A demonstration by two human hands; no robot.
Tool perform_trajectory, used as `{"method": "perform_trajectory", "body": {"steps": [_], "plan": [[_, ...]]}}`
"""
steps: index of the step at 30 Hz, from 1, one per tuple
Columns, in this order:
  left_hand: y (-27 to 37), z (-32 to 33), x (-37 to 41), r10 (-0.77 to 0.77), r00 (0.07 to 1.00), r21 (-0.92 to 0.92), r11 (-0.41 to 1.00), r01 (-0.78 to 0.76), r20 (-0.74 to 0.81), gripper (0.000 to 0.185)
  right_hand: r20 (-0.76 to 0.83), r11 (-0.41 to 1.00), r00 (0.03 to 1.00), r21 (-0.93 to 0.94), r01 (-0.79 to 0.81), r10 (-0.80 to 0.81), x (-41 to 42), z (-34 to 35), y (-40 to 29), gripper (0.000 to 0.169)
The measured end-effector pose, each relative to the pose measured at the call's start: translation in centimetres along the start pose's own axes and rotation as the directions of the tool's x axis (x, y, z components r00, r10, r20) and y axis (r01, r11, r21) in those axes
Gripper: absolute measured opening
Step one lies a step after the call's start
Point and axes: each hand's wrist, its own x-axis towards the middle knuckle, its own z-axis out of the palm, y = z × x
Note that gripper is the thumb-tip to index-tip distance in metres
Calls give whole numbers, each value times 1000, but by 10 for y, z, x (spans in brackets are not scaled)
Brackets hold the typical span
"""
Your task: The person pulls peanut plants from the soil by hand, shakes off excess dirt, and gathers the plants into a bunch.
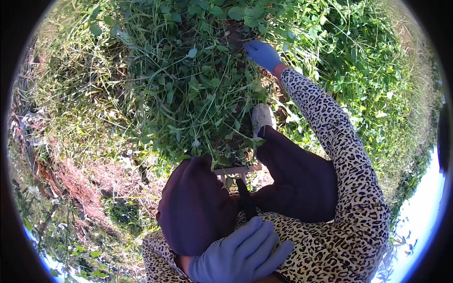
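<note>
My right hand (262,55), in a grey-blue glove, reaches out over low green weeds (198,81) beside a patch of bare dark soil (233,39). Its fingers are curled; whether any stem lies in them cannot be seen. My left hand (242,251), gloved alike, is drawn back close to my chest, fingers extended and slightly apart, with nothing visible in it. Leopard-print sleeves (325,113) cover both arms. Between my bent knees in dark trousers (297,177), a narrow light-coloured bar (240,169) shows, perhaps wooden, with a black strap (246,198) near it.
One pale shoe (263,116) stands at the edge of the weeds. Dense leafy plants (361,70) grow on the right in sunlight. Dry reddish-brown plant litter (85,187) covers ground to the left, and pale scraps, possibly plastic, (33,118) lie at the far left.
</note>
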Motion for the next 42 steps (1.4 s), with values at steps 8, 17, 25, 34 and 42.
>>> {"method": "perform_trajectory", "body": {"steps": [8,17,25,34,42], "plan": [[-15,-13,4,-149,987,56,987,153,-67,22,166,961,977,-222,167,-131,26,55,-51,28],[-15,-20,-2,-213,975,48,975,216,-69,21,37,985,997,165,54,-61,36,32,-43,38],[-14,-21,1,-235,971,76,968,238,-49,21,179,424,932,852,-307,315,52,53,-50,35],[-8,-15,-3,-213,972,74,973,220,-97,20,125,313,963,929,-198,238,43,20,-41,22],[-3,-3,-21,-62,987,70,995,73,-147,26,437,832,762,504,233,-478,-122,-27,-26,30]]}}
